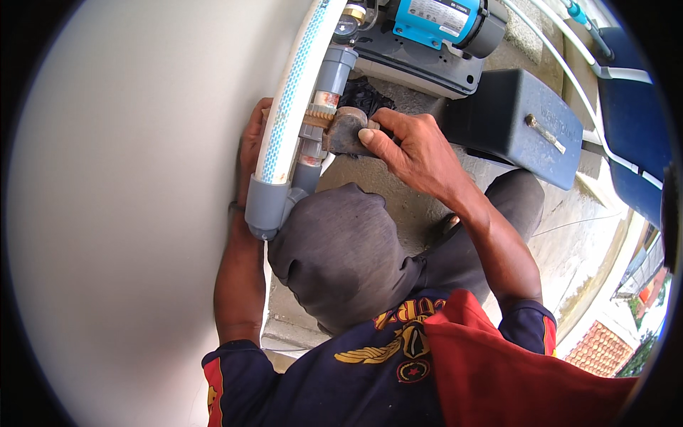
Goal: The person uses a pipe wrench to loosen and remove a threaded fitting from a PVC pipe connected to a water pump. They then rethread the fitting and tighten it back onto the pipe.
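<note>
My right hand (416, 146) is closed round a rusty, dark wrench (346, 134), thumb on its near side. The wrench's brown toothed part (319, 116) lies across a grey pipe with a whitish fitting (327, 99). Beside it rises a thick white pipe with blue markings (295, 92), set in a grey elbow (267, 203). My left hand (252, 139) reaches up behind this white pipe, and most of its fingers are hidden there. Whether it grips anything cannot be seen. My knee in dark grey trousers (341, 249) is bent just below the pipes.
A large pale, smooth surface (128, 199) fills the left side. A blue pump motor (434, 20) on a black base stands at the top. Right of the pipes is a dark cover (501, 117) with a small stick-like piece (546, 134) on it. Black plastic (364, 94) lies behind the wrench.
</note>
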`<state>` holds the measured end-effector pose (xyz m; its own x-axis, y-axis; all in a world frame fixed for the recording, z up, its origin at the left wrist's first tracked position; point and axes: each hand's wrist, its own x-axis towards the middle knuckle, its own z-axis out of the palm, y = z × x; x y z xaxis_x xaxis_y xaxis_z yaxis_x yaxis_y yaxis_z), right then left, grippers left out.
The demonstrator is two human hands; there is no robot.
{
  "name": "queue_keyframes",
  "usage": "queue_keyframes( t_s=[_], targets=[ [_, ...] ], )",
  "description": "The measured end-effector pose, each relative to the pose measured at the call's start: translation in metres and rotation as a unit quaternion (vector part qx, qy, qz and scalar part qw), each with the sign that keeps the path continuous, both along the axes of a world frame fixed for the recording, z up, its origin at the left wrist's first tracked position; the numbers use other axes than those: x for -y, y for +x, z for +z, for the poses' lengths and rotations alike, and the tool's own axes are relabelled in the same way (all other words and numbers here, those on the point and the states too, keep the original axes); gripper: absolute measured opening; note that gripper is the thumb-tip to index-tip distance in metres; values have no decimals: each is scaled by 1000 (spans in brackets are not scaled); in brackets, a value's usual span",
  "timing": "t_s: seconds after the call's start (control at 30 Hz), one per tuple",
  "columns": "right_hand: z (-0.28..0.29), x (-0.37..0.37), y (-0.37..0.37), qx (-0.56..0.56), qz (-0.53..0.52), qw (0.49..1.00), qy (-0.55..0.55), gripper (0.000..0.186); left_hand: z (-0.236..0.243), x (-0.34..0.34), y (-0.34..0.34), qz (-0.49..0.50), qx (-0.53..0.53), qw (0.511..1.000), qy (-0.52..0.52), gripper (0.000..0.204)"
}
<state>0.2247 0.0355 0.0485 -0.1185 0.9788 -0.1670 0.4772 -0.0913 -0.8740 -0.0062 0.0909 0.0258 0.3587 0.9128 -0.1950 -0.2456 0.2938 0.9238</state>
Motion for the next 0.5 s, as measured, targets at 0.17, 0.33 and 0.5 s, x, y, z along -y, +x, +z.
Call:
queue_keyframes(
  t_s=[0.17,0.33,0.5],
  targets=[
    [0,-1,-2,7,16,999,36,44,0,-2,-1,-2,-5,1000,-4,25],
    [1,0,-1,-9,-7,1000,23,44,-4,-1,-1,-9,-2,1000,3,25],
    [1,0,0,29,14,998,48,42,-7,3,-2,1,33,999,-9,26]
  ],
)
